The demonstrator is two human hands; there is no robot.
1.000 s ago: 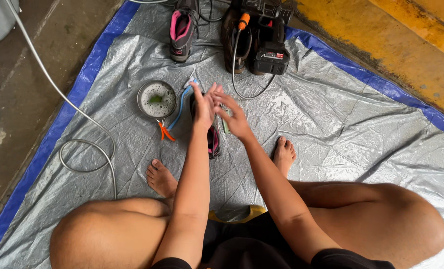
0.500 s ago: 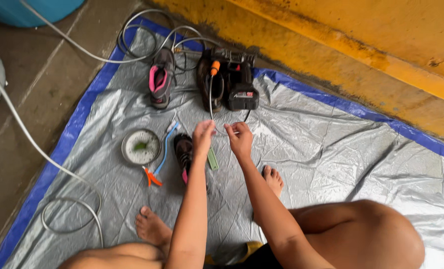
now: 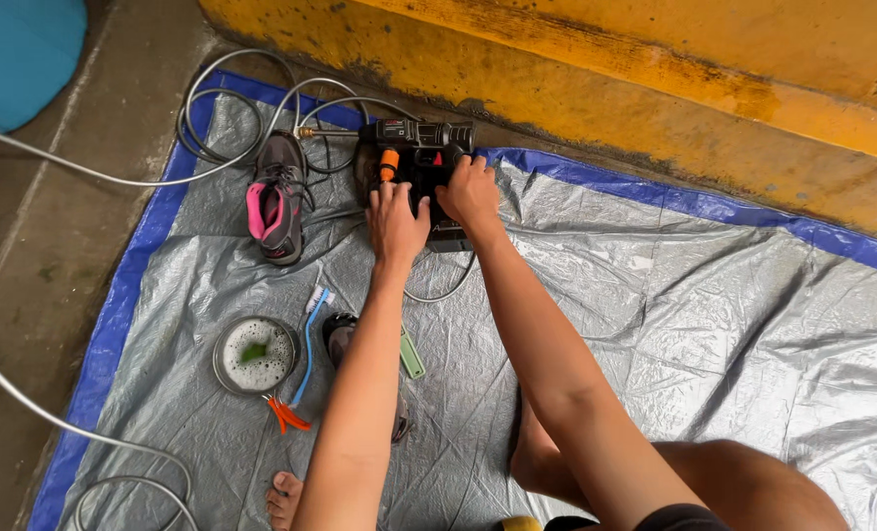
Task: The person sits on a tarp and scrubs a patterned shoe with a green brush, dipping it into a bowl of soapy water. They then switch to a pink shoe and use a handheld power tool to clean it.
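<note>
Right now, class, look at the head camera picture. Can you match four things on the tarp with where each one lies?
Things:
1. grey and pink shoe
2. round bowl of soapy water
3. black and orange power tool
4. blue-handled brush

Places:
A. under both hands, near the yellow wall
B. just right of the bowl
C. left of the power tool, beside the coiled hose
D. lower left, near the orange item

Pairs: 1-C, 2-D, 3-A, 4-B

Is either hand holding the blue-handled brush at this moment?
No: the blue-handled brush lies on the tarp beside the soapy bowl, while the left hand and right hand rest on the black machine.
</note>
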